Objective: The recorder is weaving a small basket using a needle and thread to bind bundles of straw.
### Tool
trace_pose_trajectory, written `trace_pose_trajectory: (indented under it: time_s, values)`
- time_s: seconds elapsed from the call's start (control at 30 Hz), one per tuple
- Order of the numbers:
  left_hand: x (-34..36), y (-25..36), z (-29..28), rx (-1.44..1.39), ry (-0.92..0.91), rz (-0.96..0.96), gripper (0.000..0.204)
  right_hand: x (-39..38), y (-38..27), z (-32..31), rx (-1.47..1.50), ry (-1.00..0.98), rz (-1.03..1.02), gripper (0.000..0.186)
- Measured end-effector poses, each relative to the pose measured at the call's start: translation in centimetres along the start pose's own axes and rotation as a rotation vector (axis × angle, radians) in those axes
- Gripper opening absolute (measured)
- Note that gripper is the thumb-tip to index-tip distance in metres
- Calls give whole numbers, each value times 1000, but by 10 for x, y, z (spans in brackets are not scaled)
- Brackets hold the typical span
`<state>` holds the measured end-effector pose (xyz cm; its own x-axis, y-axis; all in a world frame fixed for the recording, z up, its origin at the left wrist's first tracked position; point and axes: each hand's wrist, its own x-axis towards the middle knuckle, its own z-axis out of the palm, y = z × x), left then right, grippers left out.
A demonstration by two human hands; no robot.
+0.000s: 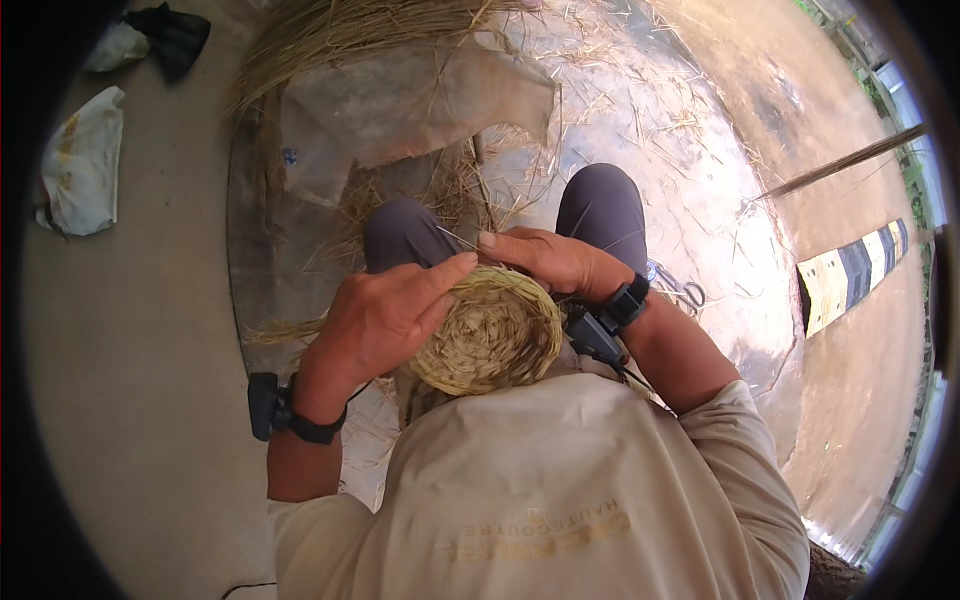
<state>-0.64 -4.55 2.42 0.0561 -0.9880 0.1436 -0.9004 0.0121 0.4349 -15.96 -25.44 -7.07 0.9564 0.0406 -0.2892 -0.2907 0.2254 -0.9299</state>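
Note:
A round basket of pale woven straw (487,340) rests in my lap, its opening facing up. My left hand (390,315) grips the basket's left rim, forefinger reaching to the top edge. My right hand (545,262) is curled over the far rim, its thumb close to my left fingertip, with its other fingers mostly hidden. A thin pale strand or needle (455,237) sticks out between the two hands; I cannot tell which fingers hold it.
Loose straw (370,25) and a translucent plastic sheet (420,100) lie beyond my knees. Scissors (688,293) lie right of my right leg. White bags (85,160) and a black bag (175,40) are at left. A striped bump strip (850,275) and a long stick (840,160) are at right.

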Motion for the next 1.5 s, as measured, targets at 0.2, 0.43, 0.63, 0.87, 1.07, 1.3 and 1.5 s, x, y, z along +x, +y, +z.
trace_pose_trajectory:
  time_s: [0.2, 0.43, 0.63, 0.87, 1.07, 1.3, 1.5]
  values:
    - [-9, -6, 8, -33, 47, -52, 52, -63, 16, -19, 57, -25, 169, 71]
    - [-7, -14, 20, -71, 116, -35, 49, -107, 31, 6, -220, 128, -78, 37]
    - [-7, -11, 16, -54, 72, -53, 53, -105, -1, -5, 111, 128, -287, 34]
    - [-7, -5, 14, -64, 79, -33, 53, -35, -20, 12, 1041, 113, -558, 43]
    - [-4, -3, 11, -36, 58, 16, 47, -5, -36, -41, 1070, 332, -446, 31]
    - [-10, -9, 7, -41, 25, -31, 37, -55, -47, -15, 65, 605, -90, 42]
    - [-27, -14, 6, -101, -37, -158, 29, -74, -27, 1, 89, 467, -70, 40]
